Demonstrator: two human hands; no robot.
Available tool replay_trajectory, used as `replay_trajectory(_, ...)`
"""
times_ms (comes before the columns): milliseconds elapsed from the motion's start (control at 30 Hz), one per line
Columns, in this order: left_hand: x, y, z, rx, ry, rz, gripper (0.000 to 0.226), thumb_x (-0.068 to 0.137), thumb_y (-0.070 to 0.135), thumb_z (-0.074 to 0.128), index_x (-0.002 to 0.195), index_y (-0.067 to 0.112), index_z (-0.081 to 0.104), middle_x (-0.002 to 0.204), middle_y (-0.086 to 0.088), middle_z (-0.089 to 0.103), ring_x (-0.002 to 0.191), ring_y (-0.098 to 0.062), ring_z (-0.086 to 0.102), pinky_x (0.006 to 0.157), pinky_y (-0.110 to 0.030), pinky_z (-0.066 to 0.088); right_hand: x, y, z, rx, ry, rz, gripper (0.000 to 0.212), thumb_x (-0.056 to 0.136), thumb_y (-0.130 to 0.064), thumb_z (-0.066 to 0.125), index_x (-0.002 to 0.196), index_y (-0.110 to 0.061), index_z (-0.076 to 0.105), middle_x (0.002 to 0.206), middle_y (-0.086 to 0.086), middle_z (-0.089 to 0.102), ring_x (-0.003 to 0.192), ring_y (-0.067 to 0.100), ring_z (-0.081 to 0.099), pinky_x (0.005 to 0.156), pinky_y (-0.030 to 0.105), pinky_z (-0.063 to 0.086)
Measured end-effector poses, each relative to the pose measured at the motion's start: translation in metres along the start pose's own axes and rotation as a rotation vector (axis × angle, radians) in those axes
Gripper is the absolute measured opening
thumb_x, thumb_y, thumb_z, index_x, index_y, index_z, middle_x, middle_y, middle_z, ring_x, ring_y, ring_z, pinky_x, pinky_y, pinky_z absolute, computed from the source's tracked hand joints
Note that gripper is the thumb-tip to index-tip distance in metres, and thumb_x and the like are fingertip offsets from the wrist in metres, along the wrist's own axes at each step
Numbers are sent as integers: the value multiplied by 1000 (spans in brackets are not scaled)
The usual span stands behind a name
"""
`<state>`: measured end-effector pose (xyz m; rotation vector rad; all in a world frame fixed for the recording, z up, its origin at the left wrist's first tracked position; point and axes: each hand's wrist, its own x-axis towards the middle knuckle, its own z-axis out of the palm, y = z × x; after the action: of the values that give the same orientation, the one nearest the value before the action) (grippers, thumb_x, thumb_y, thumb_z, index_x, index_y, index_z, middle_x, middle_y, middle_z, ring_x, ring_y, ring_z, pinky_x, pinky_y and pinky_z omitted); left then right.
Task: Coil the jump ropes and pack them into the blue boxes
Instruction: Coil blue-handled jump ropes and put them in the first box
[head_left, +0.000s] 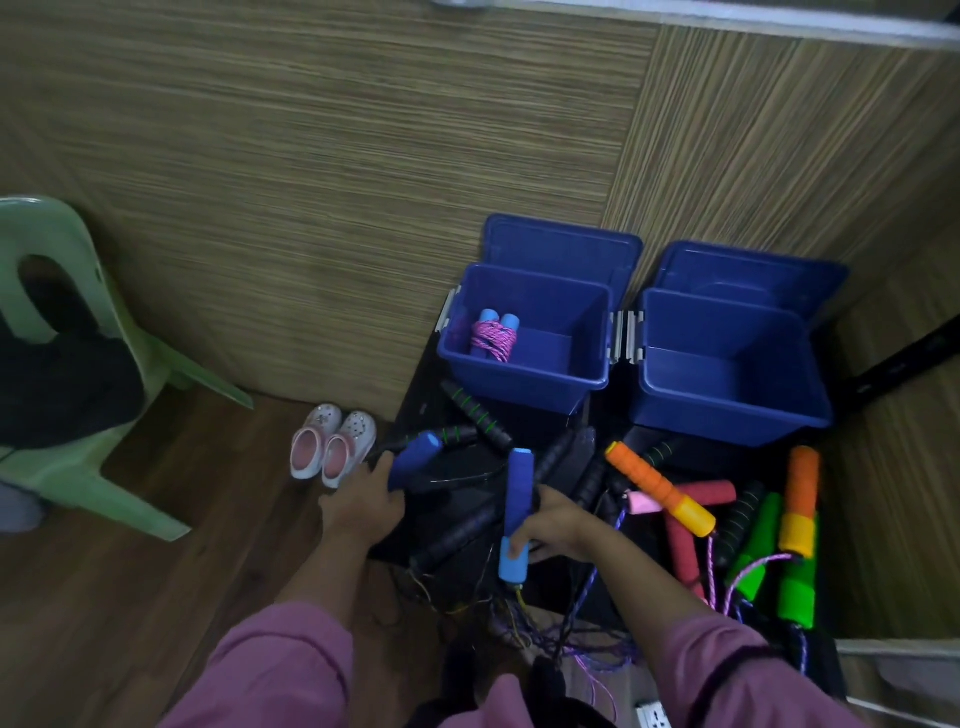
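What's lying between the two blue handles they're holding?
In the head view, black foam rope handles and thin black cord cross the dark surface between the left hand's handle and the right hand's.

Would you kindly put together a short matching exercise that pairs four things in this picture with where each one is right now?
Things:
1. Coiled pink rope with light blue handles
2. Dark blue foam handle
3. Blue two-tone handle
4. Pair of pink and white clogs

Places:
A. On the wooden floor beside the black table
B. Gripped in the left hand
C. Inside the left blue plastic box
D. Gripped in the right hand

Pairs: 1-C, 2-B, 3-D, 4-A
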<state>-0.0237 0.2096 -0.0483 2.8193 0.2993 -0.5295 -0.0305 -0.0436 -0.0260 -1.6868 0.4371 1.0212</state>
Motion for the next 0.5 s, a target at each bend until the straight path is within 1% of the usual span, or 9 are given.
replay_trajectory(33,0,-5,-1,-68,8,-16,64,90,35,52,148,22,28,139,-11,44,122,-34,48,96,-47,44,1,-3,2,-1,-23,-11,62,65,17,70,114,-11,44,114,11,57,103,31,61,78,46,57)
replay_trajectory(133,-2,-20,3,-189,32,-35,66,90,30,56,147,15,28,133,-19,51,116,-39,52,92,-43,45,7,-10,11,-9,-40,-77,52,66,14,72,95,-14,39,101,5,56,98,29,63,79,46,57)
replay_trajectory(200,-6,-30,4,-287,-3,-47,70,90,25,58,150,13,24,132,-22,53,115,-39,54,93,-40,44,11,-15,18,10,-16,-126,51,67,12,72,90,-15,36,100,6,55,95,27,62,72,41,58)
replay_trajectory(267,-14,-36,2,-414,-77,-62,72,91,22,60,151,15,21,125,-23,58,111,-37,57,91,-36,44,16,-21,27,42,22,-174,49,68,12,71,86,-17,36,98,6,53,87,23,60,64,35,56)
replay_trajectory(333,-21,-38,-2,-497,-113,-73,67,90,21,62,148,15,27,122,-21,60,110,-35,58,87,-34,44,21,-26,36,65,34,-204,46,70,11,71,88,-17,40,97,6,53,83,20,58,60,32,54)
replay_trajectory(400,-26,-36,-5,-534,-134,-84,58,88,21,64,139,12,38,122,-16,60,112,-33,58,84,-31,42,27,-30,43,44,23,-220,42,72,9,72,98,-15,48,98,9,56,81,20,58,59,30,52)
replay_trajectory(467,-25,-31,-7,-606,-144,-90,59,79,31,71,129,12,45,121,-10,62,110,-29,60,88,-33,46,32,-33,50,17,21,-229,42,73,5,73,106,-13,53,98,13,58,73,17,57,54,25,48)
replay_trajectory(500,-23,-29,-6,-668,-146,-103,63,71,39,72,124,14,48,120,-8,63,108,-27,61,91,-37,48,34,-35,54,23,19,-232,43,74,4,73,109,-12,54,98,14,59,70,16,57,52,24,46)
